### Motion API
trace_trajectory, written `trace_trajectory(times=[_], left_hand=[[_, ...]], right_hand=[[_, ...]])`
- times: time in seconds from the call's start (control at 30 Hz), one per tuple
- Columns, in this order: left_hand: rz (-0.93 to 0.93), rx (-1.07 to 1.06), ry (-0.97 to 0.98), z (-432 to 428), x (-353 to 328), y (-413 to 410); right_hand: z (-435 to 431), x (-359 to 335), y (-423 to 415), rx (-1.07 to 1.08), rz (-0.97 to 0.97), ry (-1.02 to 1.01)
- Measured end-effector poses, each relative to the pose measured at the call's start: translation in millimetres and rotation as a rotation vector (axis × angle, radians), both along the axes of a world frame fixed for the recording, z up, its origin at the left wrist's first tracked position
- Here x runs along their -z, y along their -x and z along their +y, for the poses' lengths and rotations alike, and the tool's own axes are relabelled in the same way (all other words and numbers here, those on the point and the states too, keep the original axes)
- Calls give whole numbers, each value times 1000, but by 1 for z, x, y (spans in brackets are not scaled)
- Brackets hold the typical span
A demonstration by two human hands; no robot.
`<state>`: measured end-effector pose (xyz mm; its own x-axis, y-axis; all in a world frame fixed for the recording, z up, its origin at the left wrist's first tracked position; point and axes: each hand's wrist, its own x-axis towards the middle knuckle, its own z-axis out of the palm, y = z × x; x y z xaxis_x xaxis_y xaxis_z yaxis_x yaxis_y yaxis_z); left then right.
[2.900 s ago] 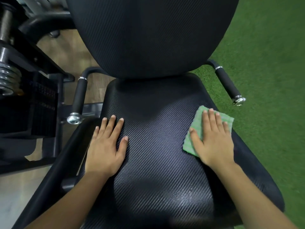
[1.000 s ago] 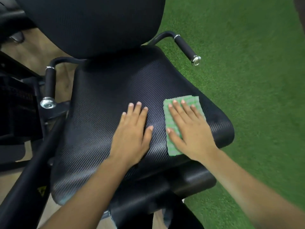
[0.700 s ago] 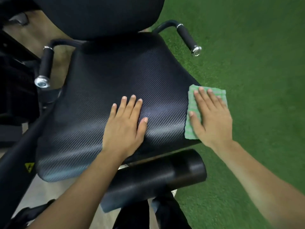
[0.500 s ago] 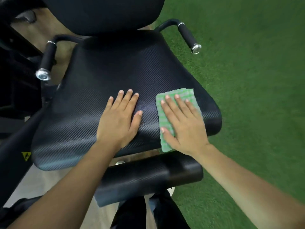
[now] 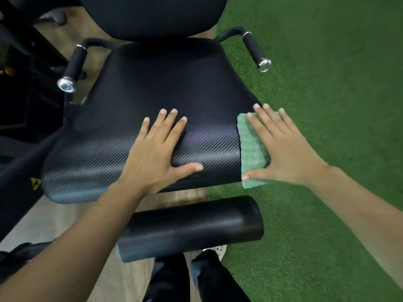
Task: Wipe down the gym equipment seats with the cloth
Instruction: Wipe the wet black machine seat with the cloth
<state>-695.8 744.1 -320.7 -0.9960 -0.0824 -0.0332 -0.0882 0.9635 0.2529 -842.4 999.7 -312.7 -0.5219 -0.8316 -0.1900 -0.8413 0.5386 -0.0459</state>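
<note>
Since half a second back, the right hand (image 5: 283, 149) and the green cloth (image 5: 250, 147) have slid from the middle-right of the seat (image 5: 152, 101) out to its right edge. The left hand (image 5: 157, 153) stays planted about where it was, thumb now swung wider.

Stuff around: the black backrest (image 5: 152, 14) looms over the far end of the seat. The left handle (image 5: 75, 62) and the right handle (image 5: 254, 47), both foam-covered with chrome end caps, stick out toward the camera, well apart from the cloth. A black roller pad (image 5: 192, 225) sits crosswise just in front of the seat's near edge, partly under the left forearm, and the person's dark trouser legs (image 5: 172, 280) show below it. Green turf (image 5: 327, 73) covers the floor on the right and wood flooring (image 5: 54, 225) on the left. A dark machine frame (image 5: 19, 88) runs along the left side, with a small yellow warning sticker (image 5: 35, 183) on a black bar beside the seat.

Cloth-wise, it's draped over the seat's right front corner, part on top and part drooping down the side. The right hand lies flat on it, fingers straight and spread, fingertips poking past its far edge, thumb stretched along its lower end. The left hand is flat on bare seat, fingers apart, holding nothing, with a strip of seat between its thumb and the cloth.
</note>
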Motion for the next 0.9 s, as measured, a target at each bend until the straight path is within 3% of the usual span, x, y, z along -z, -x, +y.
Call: trace_trajectory(times=[0.17, 0.43, 0.73, 0.9], left_hand=[[-70, 33, 114, 7, 2, -16], [-135, -7, 157, 4, 7, -17], [-120, -21, 187, 7, 8, -16], [-124, -24, 190, 7, 8, -16]], right_hand=[[-9, 4, -4, -14, 2, -84], [-70, 16, -46, -156, 53, 53], [1, 5, -18, 65, 24, -83], [-42, 10, -37, -68, 27, -33]])
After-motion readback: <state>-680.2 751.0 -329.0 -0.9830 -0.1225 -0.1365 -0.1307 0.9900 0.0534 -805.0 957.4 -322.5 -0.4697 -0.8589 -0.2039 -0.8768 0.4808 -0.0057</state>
